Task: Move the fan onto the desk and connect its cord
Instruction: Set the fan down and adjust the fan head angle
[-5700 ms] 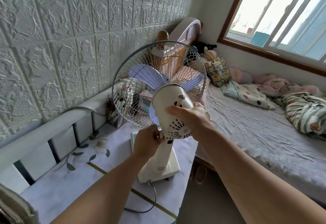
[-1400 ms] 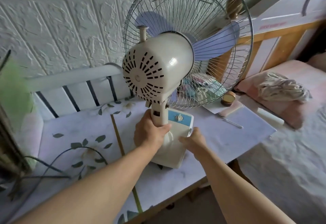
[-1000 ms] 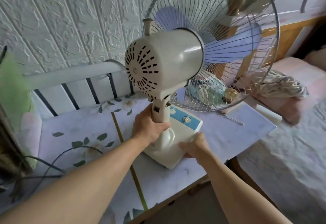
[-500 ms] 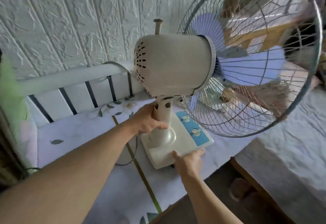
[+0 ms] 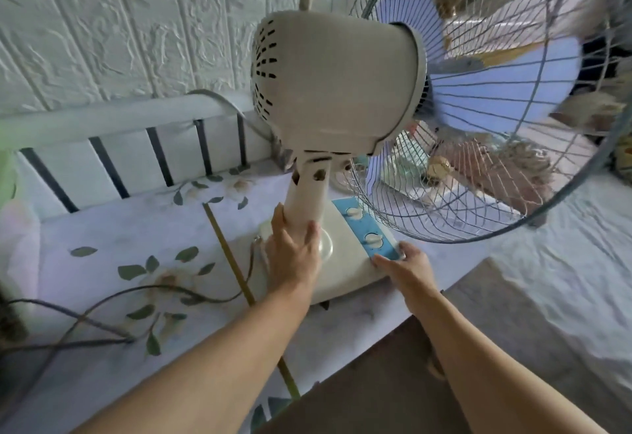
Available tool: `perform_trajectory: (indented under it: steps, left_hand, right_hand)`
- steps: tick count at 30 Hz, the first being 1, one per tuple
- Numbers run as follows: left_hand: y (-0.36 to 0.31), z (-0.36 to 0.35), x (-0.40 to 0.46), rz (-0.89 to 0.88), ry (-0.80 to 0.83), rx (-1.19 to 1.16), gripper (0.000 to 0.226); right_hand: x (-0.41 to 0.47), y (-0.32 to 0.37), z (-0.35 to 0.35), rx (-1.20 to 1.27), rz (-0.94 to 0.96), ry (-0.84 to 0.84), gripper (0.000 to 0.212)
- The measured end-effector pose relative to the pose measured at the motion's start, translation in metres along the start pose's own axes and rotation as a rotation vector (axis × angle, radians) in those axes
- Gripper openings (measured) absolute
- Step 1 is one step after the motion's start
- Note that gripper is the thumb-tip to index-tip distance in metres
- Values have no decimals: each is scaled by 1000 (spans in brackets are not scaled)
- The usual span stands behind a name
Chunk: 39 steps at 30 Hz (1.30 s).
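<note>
Two hands are on the fan (image 5: 338, 85), which stands on the counter (image 5: 113, 235) near its right front edge, so we judge the step in hand to be squaring the base before the cord (image 5: 164, 291) is plugged in. From the left, that dark, limp cord snakes in loops across the glossy floral surface toward the base's rear; we should keep it slack and clear of the feet as we turn. Our left hand (image 5: 290, 256) holds the smooth cream neck low down, fingers (image 5: 313, 232) wrapped partway round it; steady there, since the heavy motor housing sits high. Our right hand (image 5: 407, 267) rests at the base's corner by the blue panel (image 5: 367, 232) with its two round knobs, fingers curled on the edge; push gently, pivoting rather than dragging. Rightmost, the thin wire cage (image 5: 547, 173) overhangs the bed (image 5: 564, 279); we would keep the base fully on the counter.
</note>
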State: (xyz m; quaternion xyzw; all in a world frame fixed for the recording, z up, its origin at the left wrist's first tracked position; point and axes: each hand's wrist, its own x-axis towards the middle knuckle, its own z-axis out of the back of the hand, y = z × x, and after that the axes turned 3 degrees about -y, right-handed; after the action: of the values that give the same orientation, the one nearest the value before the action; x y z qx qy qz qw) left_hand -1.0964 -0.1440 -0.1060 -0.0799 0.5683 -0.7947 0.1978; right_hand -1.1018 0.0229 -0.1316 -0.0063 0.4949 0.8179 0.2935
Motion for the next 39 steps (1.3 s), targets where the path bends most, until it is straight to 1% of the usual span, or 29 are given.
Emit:
perform_trajectory:
  steps: [2,4,8,12,16,19,22,24,27,34,37,39]
  left_hand:
    - [1,2,1,-36,6,-20,60]
    - [0,6,4,-66,31,-17,59]
    - [-6,10,16,-133,104,-18,57]
    - [-8,12,34,-208,218,-34,52]
    - [-7,12,50,-219,320,-36,50]
    - [-5,10,58,-240,356,-35,51]
    - [-4,10,60,-252,365,-28,50]
    - [-4,10,61,-253,380,-30,49]
    - [-4,12,64,-248,401,-14,50]
    - [-5,14,76,-241,451,24,49]
    - [-7,18,76,-257,467,18,48]
    - [-9,25,77,-243,483,48,49]
  right_hand:
    - [5,-4,-3,36,-9,-9,31]
    - [2,-6,-6,75,-21,-23,36]
    - [-16,-15,-11,-55,-3,-138,64]
    - [-30,-24,-24,-98,5,-226,66]
    - [-32,-24,-32,-114,2,-294,70]
    - [-33,-22,-30,-86,53,-294,64]
    - [-35,-22,-30,-111,81,-290,62]
    - [-37,-22,-32,-152,73,-301,65]
    - [-40,-22,-35,-141,67,-313,72]
    - [-45,-23,-46,-165,45,-383,76]
    - [-47,-19,-45,-226,19,-361,77]
    - [-50,-13,-45,-252,-22,-326,83]
